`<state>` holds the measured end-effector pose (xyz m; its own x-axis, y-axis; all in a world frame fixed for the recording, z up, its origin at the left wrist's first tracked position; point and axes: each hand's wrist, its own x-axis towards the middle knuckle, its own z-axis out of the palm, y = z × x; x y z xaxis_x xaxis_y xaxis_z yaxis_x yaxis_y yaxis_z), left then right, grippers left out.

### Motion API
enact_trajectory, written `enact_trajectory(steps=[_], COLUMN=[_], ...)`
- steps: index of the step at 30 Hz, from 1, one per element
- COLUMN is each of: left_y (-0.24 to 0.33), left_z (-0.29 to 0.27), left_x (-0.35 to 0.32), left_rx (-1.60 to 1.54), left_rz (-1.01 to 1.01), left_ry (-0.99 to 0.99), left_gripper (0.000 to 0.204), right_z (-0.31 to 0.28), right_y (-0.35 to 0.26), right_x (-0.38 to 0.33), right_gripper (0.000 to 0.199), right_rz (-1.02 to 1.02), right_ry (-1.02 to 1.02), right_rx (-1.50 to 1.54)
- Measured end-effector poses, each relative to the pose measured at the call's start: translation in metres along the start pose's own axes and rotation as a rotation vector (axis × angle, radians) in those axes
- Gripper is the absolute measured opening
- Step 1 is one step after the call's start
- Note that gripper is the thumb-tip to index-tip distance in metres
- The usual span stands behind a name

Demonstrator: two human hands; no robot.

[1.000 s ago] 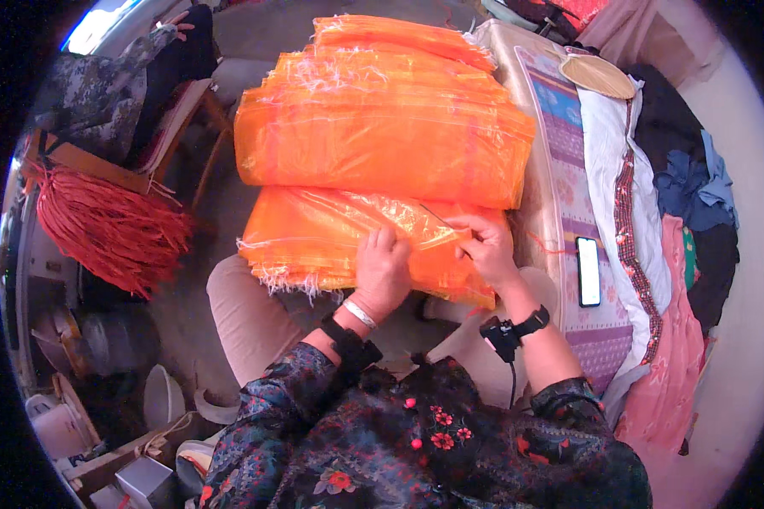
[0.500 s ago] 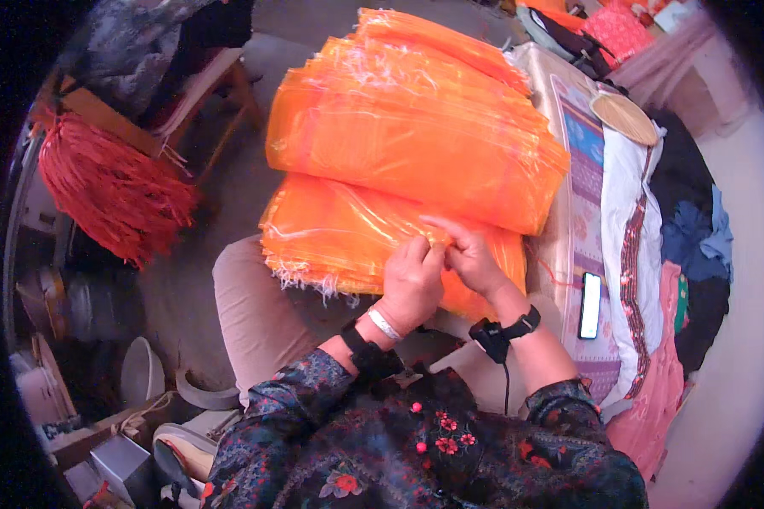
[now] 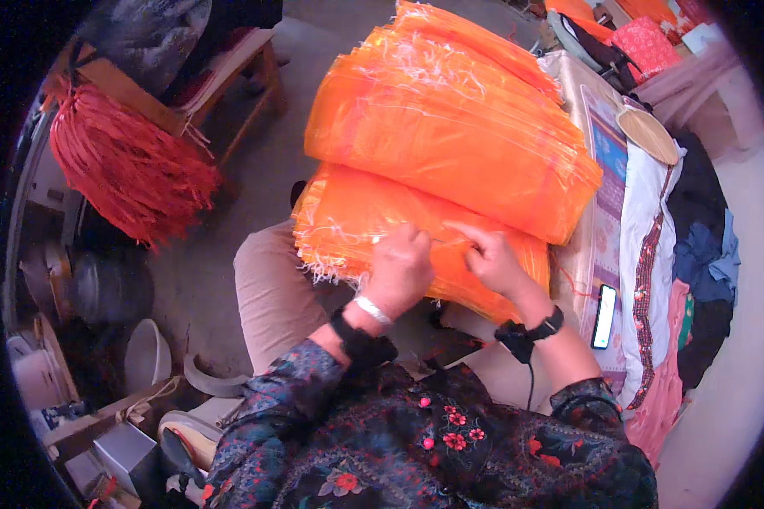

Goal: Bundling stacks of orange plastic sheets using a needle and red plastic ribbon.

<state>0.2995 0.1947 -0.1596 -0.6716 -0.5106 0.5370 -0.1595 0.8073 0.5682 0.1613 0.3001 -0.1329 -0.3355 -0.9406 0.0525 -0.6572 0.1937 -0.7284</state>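
Observation:
A stack of orange woven sacks (image 3: 356, 204) with frayed white edges lies before me, over my lap. My left hand (image 3: 401, 267) is closed in a fist above the near part of the stack. Beside it, my right hand (image 3: 494, 265) has its index finger stretched toward the left hand and the other fingers curled in. A gap parts the two hands, and a faint thin line shows there. Whatever the fingers pinch is too small to make out. The thicker folded bundle of orange sacks (image 3: 450, 144) rests just beyond both hands.
At right, a patterned cloth-covered surface (image 3: 613, 220) holds a phone (image 3: 603, 316), a woven fan (image 3: 648, 136) and clothes. Red strips (image 3: 132, 165) hang from a wooden bench at left. A metal box (image 3: 126, 458) and a bowl (image 3: 147, 356) stand at lower left.
My hands, close together before, have moved apart, the left one toward the left. The whole view has shifted, so the stack appears farther right.

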Motion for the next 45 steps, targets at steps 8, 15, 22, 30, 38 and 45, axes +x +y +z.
enact_trajectory(steps=[8, 15, 22, 30, 38, 45], left_y=[-0.009, -0.047, -0.030, 0.004, -0.047, -0.030], left_z=[-0.013, -0.036, -0.021, 0.007, -0.033, -0.020], left_x=[0.009, 0.008, 0.014, 0.031, -0.022, -0.011], left_rx=[0.104, 0.200, 0.173, -0.139, 0.170, -0.291], left_rz=[0.129, 0.026, -0.075, -0.096, -0.336, -0.528], left_ry=[0.142, -0.014, -0.032, -0.041, 0.161, 0.173], left_gripper=[0.015, 0.006, 0.008, 0.013, 0.008, 0.002], right_z=[0.010, 0.005, 0.010, 0.023, 0.016, 0.019], right_y=[0.007, -0.007, -0.011, 0.024, 0.009, 0.017], right_x=[0.026, 0.020, 0.026, 0.056, 0.040, 0.047], right_gripper=[0.034, 0.033, 0.040, 0.023, 0.014, 0.018], right_rz=[0.179, 0.117, 0.140, 0.148, 0.187, 0.048], right_ry=[0.022, 0.043, -0.099, -0.092, -0.063, -0.213], right_rx=[0.542, 0.391, 0.122, 0.776, 0.858, 0.302])
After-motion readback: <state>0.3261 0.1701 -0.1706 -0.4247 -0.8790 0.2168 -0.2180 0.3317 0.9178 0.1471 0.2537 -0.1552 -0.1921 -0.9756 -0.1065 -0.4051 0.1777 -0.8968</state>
